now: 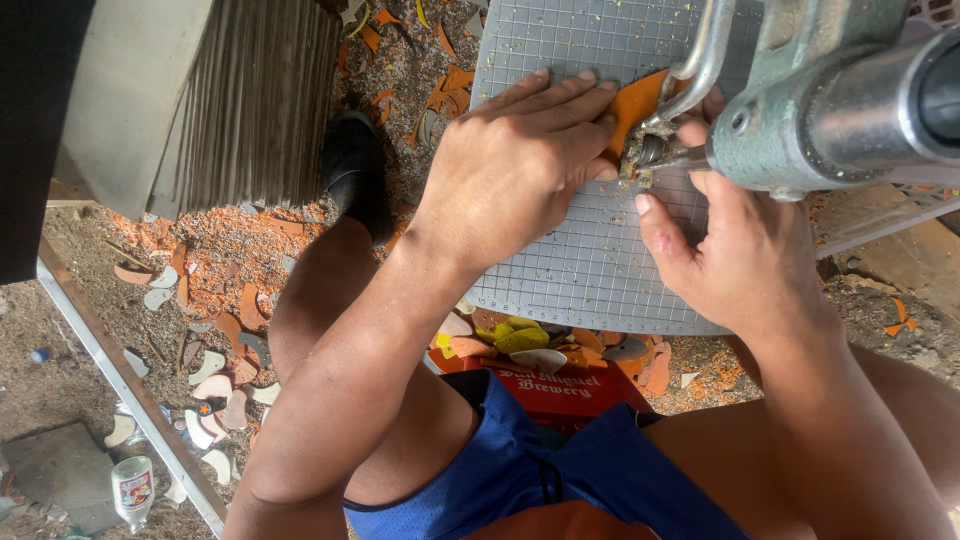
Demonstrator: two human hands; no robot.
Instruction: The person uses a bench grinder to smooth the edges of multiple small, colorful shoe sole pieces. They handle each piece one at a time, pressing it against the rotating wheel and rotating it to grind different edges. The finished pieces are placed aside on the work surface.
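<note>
Forearms both reach forward from the seated person's bare knees, wrists bent down over a grey gridded cutting mat (580,270). Left hand (515,160) lies palm down, fingers flat and together, pressing an orange shard (635,105) onto the mat; not curled round it, just pinning it. Right hand (740,250) sits just beside, thumb up, fingertips at the shard's edge right under the tool head; can't tell how far its fingers close, machine hides them. Shard is thin, flat, angular, matte orange, at the mat's upper middle, touching the tip of a green-grey cast metal machine (800,100) with a shiny steel shaft and bent bar. Red plastic crate (565,385) under the mat's near edge holds curved orange, yellow and pale offcuts. Dirt floor (230,250) is littered with orange chips and dust. Plastic bottle (132,490) lies lower left
</note>
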